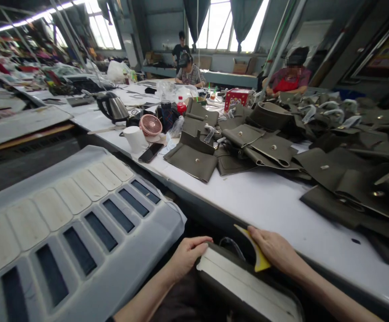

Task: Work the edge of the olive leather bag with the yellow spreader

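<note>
Held piece: the dark olive piece with a long white face (248,286) lies at the bottom of your view, over your lap, just beside the table edge; its clock directions follow, with 12 straight ahead.
Left hand (189,257): at 10 o'clock, your fingers and thumb close over the piece's upper corner.
Right hand (275,250): between 1 and 2 o'clock, your fingers are pinched narrow on the yellow sheet.
Yellow sheet (259,254): at 1 o'clock, curved, with a paler face turned towards the piece.
White table (234,203): beyond your hands, crossing the view from 10 to 3 o'clock.
Olive bags (194,156): heaped on the table, mostly from 12 to 2 o'clock, with metal studs.
Slotted grey board (114,241): between 9 and 10 o'clock, bearing dark slots and pale rounded panels.
Small items: between 10 and 11 o'clock, phone (151,152), white mug (134,139), pink fan (150,125) and kettle (116,107).
Co-workers: a person in a checked shirt (191,76) between 11 and 12; a person in a red apron (286,82) between 12 and 1.
</note>
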Demonstrator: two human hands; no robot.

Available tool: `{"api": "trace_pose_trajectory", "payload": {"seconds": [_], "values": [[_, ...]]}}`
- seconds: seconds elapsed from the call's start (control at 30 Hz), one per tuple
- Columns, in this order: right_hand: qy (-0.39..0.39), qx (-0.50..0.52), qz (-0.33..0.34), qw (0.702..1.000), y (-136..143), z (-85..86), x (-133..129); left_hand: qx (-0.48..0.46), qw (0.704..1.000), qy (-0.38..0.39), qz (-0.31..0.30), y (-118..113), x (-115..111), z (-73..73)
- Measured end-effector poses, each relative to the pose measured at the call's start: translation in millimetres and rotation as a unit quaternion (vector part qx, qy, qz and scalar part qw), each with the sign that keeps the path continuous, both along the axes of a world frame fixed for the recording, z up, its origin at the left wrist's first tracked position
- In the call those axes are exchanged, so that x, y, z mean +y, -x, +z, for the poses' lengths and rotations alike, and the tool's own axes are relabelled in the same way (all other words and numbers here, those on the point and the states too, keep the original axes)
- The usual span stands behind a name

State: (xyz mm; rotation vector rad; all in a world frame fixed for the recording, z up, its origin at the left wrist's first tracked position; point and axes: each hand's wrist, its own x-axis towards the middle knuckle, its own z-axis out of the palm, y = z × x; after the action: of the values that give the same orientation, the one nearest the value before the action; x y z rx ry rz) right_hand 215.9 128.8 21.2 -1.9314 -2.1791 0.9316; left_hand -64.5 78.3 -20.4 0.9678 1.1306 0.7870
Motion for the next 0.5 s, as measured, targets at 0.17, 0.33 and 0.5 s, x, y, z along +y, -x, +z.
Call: {"api": "trace_pose_trajectory", "payload": {"seconds": [0.17, 0.33, 0.5], "values": [[0.136, 0.274, -0.054, 0.950, -39, 37.8, -36, -0.039, 0.998, 0.043, 0.021, -1, -4, -9.2], [0.205, 0.485, -0.222, 0.821, -16, 47.2, -108, -0.116, 0.960, 0.212, 0.140, -5, -42, -45.3], [0.272, 0.629, -0.227, 0.692, 66, 16.4, -150, -0.178, 0.894, 0.370, 0.177, -28, -65, -82.0]]}}
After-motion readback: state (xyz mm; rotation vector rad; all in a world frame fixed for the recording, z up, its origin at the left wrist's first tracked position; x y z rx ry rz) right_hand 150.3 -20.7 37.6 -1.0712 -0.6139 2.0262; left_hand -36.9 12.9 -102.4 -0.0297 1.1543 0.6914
